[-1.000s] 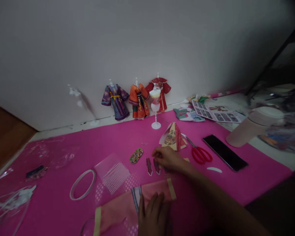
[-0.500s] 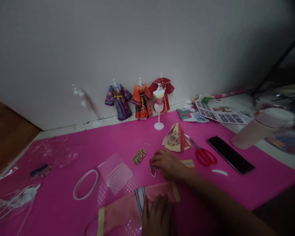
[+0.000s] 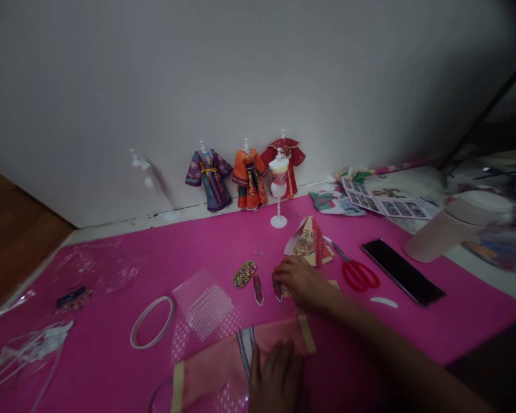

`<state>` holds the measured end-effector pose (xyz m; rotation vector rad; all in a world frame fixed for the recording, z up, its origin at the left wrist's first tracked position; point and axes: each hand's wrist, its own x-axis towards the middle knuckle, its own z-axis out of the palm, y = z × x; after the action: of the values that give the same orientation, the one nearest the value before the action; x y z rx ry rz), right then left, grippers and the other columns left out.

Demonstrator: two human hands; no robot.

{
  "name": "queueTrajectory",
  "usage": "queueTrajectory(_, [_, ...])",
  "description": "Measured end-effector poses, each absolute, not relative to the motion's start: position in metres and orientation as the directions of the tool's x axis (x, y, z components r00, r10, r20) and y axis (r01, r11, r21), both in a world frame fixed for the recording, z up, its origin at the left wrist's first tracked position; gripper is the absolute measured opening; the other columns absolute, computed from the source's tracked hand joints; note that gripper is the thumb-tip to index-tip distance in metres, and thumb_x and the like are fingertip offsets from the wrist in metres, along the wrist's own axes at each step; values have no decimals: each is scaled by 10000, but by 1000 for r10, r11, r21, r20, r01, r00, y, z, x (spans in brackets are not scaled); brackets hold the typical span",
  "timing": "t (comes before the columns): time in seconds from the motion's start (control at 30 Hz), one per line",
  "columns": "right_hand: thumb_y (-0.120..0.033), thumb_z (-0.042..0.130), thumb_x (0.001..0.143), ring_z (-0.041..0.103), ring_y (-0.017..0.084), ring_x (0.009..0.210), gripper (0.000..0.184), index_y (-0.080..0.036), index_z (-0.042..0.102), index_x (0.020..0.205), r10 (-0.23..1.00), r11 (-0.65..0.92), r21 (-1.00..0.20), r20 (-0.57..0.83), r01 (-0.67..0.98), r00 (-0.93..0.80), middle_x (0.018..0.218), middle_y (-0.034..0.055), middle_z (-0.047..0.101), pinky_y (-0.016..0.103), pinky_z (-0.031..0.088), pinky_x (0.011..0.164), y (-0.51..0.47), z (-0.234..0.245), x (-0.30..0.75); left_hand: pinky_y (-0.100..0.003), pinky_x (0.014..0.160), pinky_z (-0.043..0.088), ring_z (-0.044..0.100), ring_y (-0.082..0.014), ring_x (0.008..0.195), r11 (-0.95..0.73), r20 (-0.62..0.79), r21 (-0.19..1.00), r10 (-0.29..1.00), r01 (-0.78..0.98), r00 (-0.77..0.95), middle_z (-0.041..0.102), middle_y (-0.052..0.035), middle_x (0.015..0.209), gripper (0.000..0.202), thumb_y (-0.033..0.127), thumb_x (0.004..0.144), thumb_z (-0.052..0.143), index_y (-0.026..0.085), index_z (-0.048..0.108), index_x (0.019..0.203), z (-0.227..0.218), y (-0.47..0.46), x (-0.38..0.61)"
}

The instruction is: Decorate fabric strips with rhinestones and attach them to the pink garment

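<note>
My right hand (image 3: 303, 281) rests on the pink mat (image 3: 112, 269) with its fingers curled, pinching the top of a small dark red strip (image 3: 277, 289). A second matching strip (image 3: 258, 290) lies just to the left, apart from the hand. At the bottom edge my left hand (image 3: 275, 378) lies flat, fingers stretched out, on a pink paper garment piece (image 3: 215, 367) with tan borders and a grey band. An oval beaded piece (image 3: 244, 273) sits left of the strips. A folded patterned paper (image 3: 308, 241) stands just beyond my right hand.
Red scissors (image 3: 356, 273), a dark phone (image 3: 402, 271) and a white crescent (image 3: 383, 302) lie to the right. A clear sticker sheet (image 3: 204, 301) and a tape ring (image 3: 152, 322) lie left. Three dressed mini mannequins (image 3: 249, 175) and a bare one (image 3: 278, 183) stand by the wall. A pale cup (image 3: 456, 223) lies right.
My right hand shifted slightly back and right, and both dark red strips now show side by side on the mat. The left hand stayed on the pink paper piece.
</note>
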<state>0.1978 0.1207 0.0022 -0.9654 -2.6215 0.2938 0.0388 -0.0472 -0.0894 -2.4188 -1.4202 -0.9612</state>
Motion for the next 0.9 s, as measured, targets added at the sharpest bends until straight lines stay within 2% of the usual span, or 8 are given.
queueTrajectory(0.13, [-55, 558, 833, 528, 243, 1072, 216, -188, 711, 909, 644, 760, -286, 212, 583, -735, 1047, 79, 711, 392, 360, 960, 117, -2, 196, -491, 1160, 280, 679, -230, 1071, -531, 580, 153, 731, 833, 359, 752, -40, 1142, 243, 301, 933, 498, 246, 643, 1120, -92, -47, 38])
queueTrajectory(0.33, [-52, 526, 866, 522, 245, 1062, 209, -174, 691, 906, 648, 758, -294, 236, 583, -724, 1075, 92, 696, 392, 366, 940, 120, -8, 176, -469, 1218, 124, 682, -223, 1065, -542, 585, 148, 723, 827, 369, 754, -25, 1147, 257, 278, 918, 494, 252, 638, 1129, -92, -47, 35])
queueTrajectory(0.5, [-34, 515, 849, 546, 215, 1023, 232, -176, 683, 923, 653, 753, -335, 276, 567, -705, 1082, 73, 702, 354, 372, 961, 121, -8, 179, -488, 1175, 252, 678, -240, 1082, -540, 564, 132, 731, 831, 385, 746, -36, 1161, 260, 266, 899, 527, 259, 642, 1133, -93, -47, 33])
queueTrajectory(0.63, [-34, 520, 813, 555, 224, 1012, 264, -189, 693, 938, 636, 766, -352, 292, 538, -714, 1079, 70, 720, 367, 386, 950, 120, -11, 188, -473, 1205, 180, 674, -229, 1093, -542, 565, 146, 732, 828, 380, 746, -34, 1172, 277, 237, 911, 501, 248, 627, 1156, -93, -48, 33])
queueTrajectory(0.77, [-35, 515, 809, 571, 220, 975, 248, -187, 692, 893, 616, 781, -365, 316, 507, -722, 1041, 71, 727, 379, 395, 951, 120, -14, 185, -475, 1191, 217, 682, -229, 1075, -542, 581, 141, 723, 829, 374, 754, -37, 1153, 263, 238, 914, 500, 247, 626, 1145, -94, -47, 34])
queueTrajectory(0.9, [-46, 517, 843, 566, 218, 1032, 257, -201, 701, 934, 572, 813, -362, 352, 456, -741, 1072, 61, 727, 373, 395, 962, 113, -17, 167, -467, 1216, 116, 681, -231, 1069, -536, 594, 125, 714, 835, 369, 757, -19, 1151, 263, 227, 917, 477, 255, 629, 1130, -94, -46, 35])
